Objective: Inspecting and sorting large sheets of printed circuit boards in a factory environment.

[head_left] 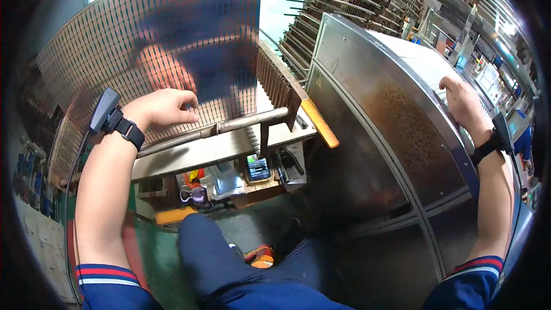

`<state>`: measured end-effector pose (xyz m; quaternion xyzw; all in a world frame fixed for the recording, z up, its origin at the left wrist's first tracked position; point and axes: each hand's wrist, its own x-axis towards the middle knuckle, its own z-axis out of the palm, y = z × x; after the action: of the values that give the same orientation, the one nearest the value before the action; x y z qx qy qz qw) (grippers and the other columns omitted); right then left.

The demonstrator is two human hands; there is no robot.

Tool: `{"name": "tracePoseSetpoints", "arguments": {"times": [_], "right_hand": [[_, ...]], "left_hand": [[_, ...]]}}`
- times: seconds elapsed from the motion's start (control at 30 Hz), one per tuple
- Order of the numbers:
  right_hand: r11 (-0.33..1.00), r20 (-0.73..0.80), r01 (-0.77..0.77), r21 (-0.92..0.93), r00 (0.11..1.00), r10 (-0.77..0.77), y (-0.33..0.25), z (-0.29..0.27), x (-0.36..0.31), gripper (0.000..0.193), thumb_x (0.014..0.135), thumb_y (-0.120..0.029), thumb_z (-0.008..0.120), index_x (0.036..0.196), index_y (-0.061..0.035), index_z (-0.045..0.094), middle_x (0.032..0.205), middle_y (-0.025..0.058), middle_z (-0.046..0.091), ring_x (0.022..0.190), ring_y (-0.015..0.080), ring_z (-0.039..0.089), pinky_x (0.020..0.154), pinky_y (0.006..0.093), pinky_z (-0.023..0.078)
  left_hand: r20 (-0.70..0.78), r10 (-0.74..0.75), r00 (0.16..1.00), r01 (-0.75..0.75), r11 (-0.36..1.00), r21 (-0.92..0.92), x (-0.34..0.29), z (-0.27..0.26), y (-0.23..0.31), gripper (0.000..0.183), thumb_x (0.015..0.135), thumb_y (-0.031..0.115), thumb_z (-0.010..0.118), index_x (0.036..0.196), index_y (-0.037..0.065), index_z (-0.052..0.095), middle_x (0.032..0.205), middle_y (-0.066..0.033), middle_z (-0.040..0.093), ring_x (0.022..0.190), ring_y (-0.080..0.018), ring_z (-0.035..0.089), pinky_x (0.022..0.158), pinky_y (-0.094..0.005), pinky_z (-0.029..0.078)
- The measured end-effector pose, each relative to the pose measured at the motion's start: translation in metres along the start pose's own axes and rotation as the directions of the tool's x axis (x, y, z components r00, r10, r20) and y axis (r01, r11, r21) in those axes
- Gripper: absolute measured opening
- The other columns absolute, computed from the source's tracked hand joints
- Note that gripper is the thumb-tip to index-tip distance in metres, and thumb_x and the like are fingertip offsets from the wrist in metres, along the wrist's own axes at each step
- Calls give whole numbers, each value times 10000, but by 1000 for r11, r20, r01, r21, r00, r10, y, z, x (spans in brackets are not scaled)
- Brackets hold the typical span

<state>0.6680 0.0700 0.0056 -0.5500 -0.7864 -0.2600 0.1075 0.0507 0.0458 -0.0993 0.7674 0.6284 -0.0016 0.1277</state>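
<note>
A large shiny panel [229,28] with rows of small repeated marks stands on edge in a slotted rack, whose metal bar [247,121] runs along its near side. My left hand [166,107] hovers in front of the panel's lower part, above the bar, thumb and forefinger apart and nothing visible between them. On the right, my right hand [462,102] is over the top edge of a stained steel cabinet [396,120], fingers loosely bent and apart. I see nothing in it, though its far side is hidden. A pale flat surface [410,51] lies on the cabinet beside that hand.
Under the rack, a shelf holds a phone with a lit screen [258,167], a purple cup [198,196] and several small items. A yellow-ended rack piece [319,123] juts toward the cabinet. More racks with metal rods [356,0] stand behind.
</note>
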Motion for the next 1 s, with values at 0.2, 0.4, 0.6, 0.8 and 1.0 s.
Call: {"name": "tracePoseSetpoints", "arguments": {"times": [0.2,0.4,0.6,0.8,1.0], "right_hand": [[1000,-11,-5,2,1000,5,-6,-1,1,212,905,-50,472,1007,-16,654,921,272,661,926,444,638,835,493,497],[999,-13,36,28,999,-36,10,6,3,217,914,-51,476,1025,-19,660,944,252,678,929,432,646,844,477,506],[999,-68,40,5,997,-39,6,-2,-8,233,889,-26,502,1034,-28,685,935,252,692,920,436,665,841,484,527],[977,114,-183,112,979,170,6,13,7,336,841,-37,515,1068,-101,755,946,211,732,899,361,714,809,455,553],[989,168,-149,-14,975,149,1,0,1,369,892,-87,531,1228,-115,680,1053,177,733,966,355,707,831,472,553]], "left_hand": [[0,-20,1000,20,1000,22,0,0,-9,489,908,433,707,1231,74,627,1145,-179,696,1099,-341,655,937,-428,510],[-12,-39,999,40,998,51,2,1,-6,514,892,441,707,1240,68,645,1150,-185,707,1102,-341,665,954,-424,514],[-62,37,997,-33,998,56,5,0,-7,442,908,403,705,1191,70,641,1120,-190,702,1065,-345,667,905,-438,520],[-102,99,990,-99,995,4,0,6,-23,417,854,361,759,1120,54,669,1073,-184,713,1019,-343,682,875,-424,535],[-71,-39,997,33,996,-77,5,0,-8,425,816,329,799,1129,66,682,1049,-175,721,1006,-323,693,880,-410,539]]}}
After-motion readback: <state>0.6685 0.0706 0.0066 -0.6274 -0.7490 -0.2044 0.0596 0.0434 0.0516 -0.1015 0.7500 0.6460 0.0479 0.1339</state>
